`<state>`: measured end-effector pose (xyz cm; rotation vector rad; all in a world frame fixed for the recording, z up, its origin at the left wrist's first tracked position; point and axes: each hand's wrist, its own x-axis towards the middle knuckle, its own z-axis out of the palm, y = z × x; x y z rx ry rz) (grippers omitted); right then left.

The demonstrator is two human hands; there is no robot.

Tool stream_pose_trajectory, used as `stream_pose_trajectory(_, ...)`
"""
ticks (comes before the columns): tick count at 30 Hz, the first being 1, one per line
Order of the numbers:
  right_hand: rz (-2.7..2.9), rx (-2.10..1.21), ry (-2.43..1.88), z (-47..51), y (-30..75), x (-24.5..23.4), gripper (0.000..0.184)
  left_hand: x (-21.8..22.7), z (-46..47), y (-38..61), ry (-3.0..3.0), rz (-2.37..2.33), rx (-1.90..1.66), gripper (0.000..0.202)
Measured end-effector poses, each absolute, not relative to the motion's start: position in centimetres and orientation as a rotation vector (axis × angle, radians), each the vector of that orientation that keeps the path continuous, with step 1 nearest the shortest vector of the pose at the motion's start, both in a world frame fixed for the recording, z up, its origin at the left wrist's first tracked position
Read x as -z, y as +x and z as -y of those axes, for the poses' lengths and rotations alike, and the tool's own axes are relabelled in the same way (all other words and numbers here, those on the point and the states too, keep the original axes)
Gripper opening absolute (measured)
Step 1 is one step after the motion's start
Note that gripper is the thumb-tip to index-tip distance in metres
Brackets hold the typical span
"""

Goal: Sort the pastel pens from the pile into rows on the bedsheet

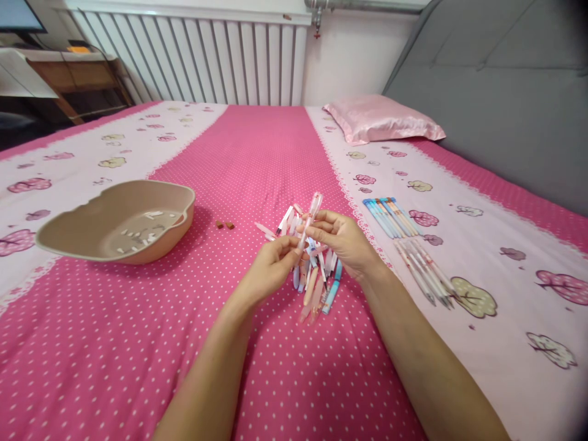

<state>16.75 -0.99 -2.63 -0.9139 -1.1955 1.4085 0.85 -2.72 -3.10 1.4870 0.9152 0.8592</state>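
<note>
My left hand (pixel 278 263) pinches the lower end of a pale pink, see-through pen (pixel 313 211). Higher up the same pen, my right hand (pixel 340 239) grips it with thumb and fingers, so it stands tilted with its top pointing away from me. Beneath both hands lies a loose heap of pens and pen parts (pixel 316 288) in pink, white and blue, partly hidden by my fingers. To the right, a row of blue and orange pens (pixel 390 217) lies side by side. Nearer to me is a group of clear, grey-tipped pens (pixel 423 272).
A beige basin (pixel 117 211) with several small white pieces inside stands at the left. Two small brown blocks (pixel 225 225) lie between it and the heap. A pink pillow (pixel 383 118) rests at the far right of the bed, near a grey headboard (pixel 500 92). A radiator (pixel 197 58) lines the wall.
</note>
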Motion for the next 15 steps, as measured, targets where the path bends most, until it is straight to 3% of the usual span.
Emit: stream_pose_trajectory(15, 1.179, -1.342, -0.929, 0.81, 16.67, 2.75, 0.043, 3.39, 2.55, 0.82, 1.411, -0.923, -0.864, 0.011)
